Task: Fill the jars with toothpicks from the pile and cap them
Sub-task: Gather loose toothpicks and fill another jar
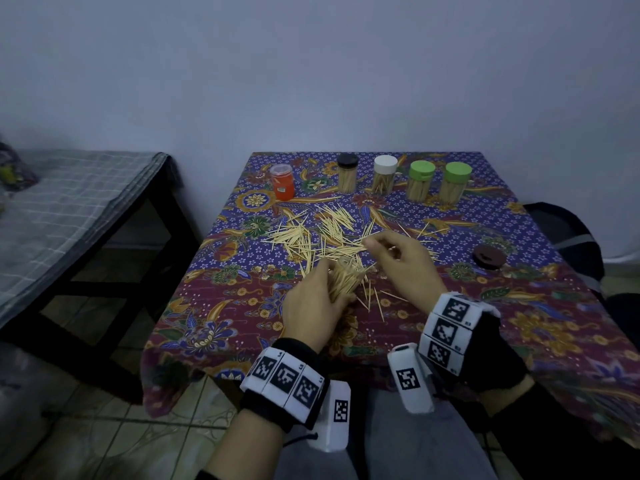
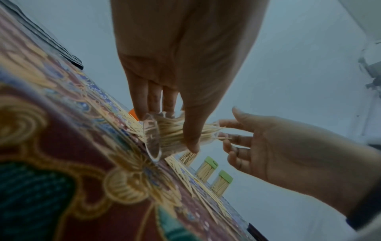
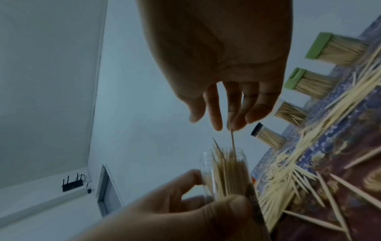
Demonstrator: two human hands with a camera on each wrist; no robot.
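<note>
My left hand point(image 1: 313, 301) grips a clear uncapped jar point(image 1: 344, 280), tilted over the table's near middle and packed with toothpicks. In the left wrist view the thumb and fingers wrap round the jar point(image 2: 164, 137). My right hand point(image 1: 382, 247) hovers at the jar's mouth. In the right wrist view its fingertips pinch a single toothpick point(image 3: 232, 140) whose tip enters the jar point(image 3: 226, 171). The loose toothpick pile point(image 1: 322, 233) lies just beyond both hands. A dark round cap point(image 1: 489, 257) rests on the cloth to the right.
Along the table's far edge stand an orange jar point(image 1: 282, 181), a black-capped jar point(image 1: 347, 173), a white-capped jar point(image 1: 384, 174) and two green-capped jars point(image 1: 420, 180), with toothpicks visible in all but the orange one. A cloth-covered bench point(image 1: 69, 209) is left, a dark bag point(image 1: 568, 237) right.
</note>
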